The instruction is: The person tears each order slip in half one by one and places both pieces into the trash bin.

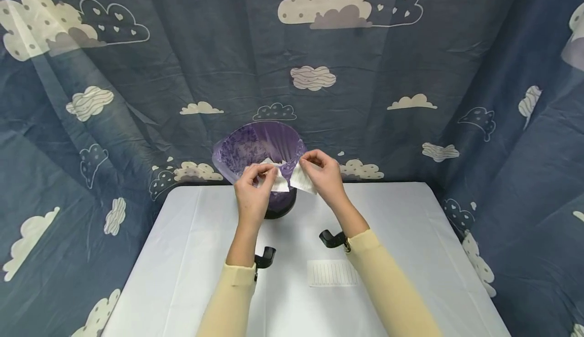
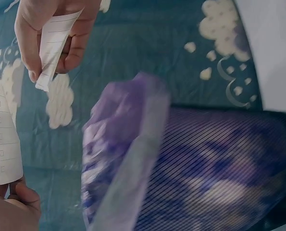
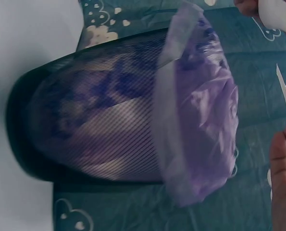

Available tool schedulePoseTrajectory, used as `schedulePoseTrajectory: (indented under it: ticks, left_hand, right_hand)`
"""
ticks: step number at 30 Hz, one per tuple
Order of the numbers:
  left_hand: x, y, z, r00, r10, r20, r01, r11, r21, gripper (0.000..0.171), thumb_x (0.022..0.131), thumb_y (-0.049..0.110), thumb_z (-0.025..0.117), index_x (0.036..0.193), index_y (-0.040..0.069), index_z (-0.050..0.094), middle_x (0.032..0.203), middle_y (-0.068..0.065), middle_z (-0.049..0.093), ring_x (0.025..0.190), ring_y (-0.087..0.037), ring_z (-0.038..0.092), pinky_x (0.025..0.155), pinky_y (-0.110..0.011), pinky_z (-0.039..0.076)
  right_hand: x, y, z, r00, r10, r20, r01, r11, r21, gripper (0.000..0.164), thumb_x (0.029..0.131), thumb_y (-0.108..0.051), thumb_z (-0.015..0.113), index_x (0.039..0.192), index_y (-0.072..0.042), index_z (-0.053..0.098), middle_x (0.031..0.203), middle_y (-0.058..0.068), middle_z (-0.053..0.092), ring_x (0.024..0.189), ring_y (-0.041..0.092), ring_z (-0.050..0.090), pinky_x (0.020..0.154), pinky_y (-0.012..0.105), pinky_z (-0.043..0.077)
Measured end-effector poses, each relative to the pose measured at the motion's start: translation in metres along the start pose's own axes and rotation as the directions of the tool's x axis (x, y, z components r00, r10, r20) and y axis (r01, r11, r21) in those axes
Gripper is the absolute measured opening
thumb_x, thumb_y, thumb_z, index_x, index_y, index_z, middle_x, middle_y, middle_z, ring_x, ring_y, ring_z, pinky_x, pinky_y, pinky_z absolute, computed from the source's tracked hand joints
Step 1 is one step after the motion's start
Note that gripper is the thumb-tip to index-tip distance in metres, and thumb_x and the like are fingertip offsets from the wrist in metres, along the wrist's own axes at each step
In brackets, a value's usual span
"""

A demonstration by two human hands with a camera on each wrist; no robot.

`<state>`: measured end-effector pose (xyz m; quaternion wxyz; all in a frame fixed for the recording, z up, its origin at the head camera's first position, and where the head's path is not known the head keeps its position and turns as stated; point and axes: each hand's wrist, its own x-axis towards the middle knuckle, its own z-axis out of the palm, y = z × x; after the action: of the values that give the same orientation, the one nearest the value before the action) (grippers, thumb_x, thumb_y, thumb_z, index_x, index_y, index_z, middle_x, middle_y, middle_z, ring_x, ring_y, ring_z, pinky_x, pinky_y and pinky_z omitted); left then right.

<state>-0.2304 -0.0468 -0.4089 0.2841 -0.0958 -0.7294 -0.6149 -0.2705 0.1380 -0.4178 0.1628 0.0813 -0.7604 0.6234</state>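
Cream-sleeved forearms [image 1: 230, 299] extended, left hand [image 1: 252, 195] and right hand [image 1: 325, 176] each pinch paper [image 1: 280, 184].

left paper [image 1: 280, 183]: was white, ruled, printed with small squares, pinched in left hand [image 1: 254, 191] | right paper [image 1: 301, 181]: was white, ruled, tilted, pinched in right hand [image 1: 325, 179] | both: hung just beside each other, apart

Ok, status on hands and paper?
Left hand pinches one paper piece; right hand pinches a second piece. Pieces apart. Ruled sheet on table, away from purple-lined bin.
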Motion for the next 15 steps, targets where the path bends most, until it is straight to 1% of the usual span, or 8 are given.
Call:
schedulePoseTrajectory:
  ticks: [4, 8, 12, 15]
  left_hand:
    - [0.024, 0.002, -0.004, 1.0, 0.018, -0.025, -0.018, 0.999, 0.03, 0.011, 0.096, 0.017, 0.079, 0.098, 0.007, 0.081, 0.089, -0.012, 0.074, 0.085, -0.012, 0.054, 0.079, -0.027, 0.038]
    - [0.044, -0.002, -0.006, 0.999, 0.022, -0.041, -0.02, 0.998, 0.06, 0.012, 0.097, 0.016, 0.078, 0.1, 0.005, 0.081, 0.092, -0.014, 0.074, 0.088, -0.017, 0.056, 0.08, -0.03, 0.04]
    - [0.061, -0.009, -0.005, 0.998, 0.009, -0.056, -0.003, 0.993, 0.117, 0.016, 0.099, 0.019, 0.076, 0.102, 0.004, 0.08, 0.097, -0.014, 0.075, 0.092, -0.023, 0.06, 0.085, -0.03, 0.044]
    - [0.068, -0.015, -0.004, 0.997, -0.017, -0.071, 0.028, 0.987, 0.157, 0.018, 0.1, 0.022, 0.075, 0.104, 0.005, 0.08, 0.101, -0.013, 0.075, 0.096, -0.027, 0.062, 0.088, -0.032, 0.045]
  right_hand:
    - [0.026, -0.01, 0.017, 1.0, -0.027, -0.001, 0.027, 0.999, -0.023, 0.012, 0.1, -0.018, 0.074, 0.1, -0.006, 0.074, 0.103, 0.013, 0.076, 0.099, 0.02, 0.071, 0.09, 0.029, 0.053]
    - [0.049, -0.013, 0.031, 0.999, -0.034, -0.008, 0.033, 0.997, -0.072, 0.011, 0.1, -0.019, 0.073, 0.099, -0.008, 0.075, 0.1, 0.012, 0.077, 0.094, 0.019, 0.07, 0.085, 0.027, 0.051]
    - [0.066, -0.01, 0.042, 1.0, -0.019, -0.02, 0.017, 0.994, -0.111, 0.011, 0.101, -0.021, 0.071, 0.099, -0.01, 0.074, 0.098, 0.01, 0.077, 0.09, 0.019, 0.067, 0.08, 0.028, 0.048]
    - [0.073, -0.006, 0.049, 0.999, -0.016, -0.032, 0.011, 0.99, -0.138, 0.012, 0.1, -0.022, 0.07, 0.098, -0.011, 0.075, 0.095, 0.01, 0.077, 0.088, 0.021, 0.065, 0.079, 0.029, 0.046]
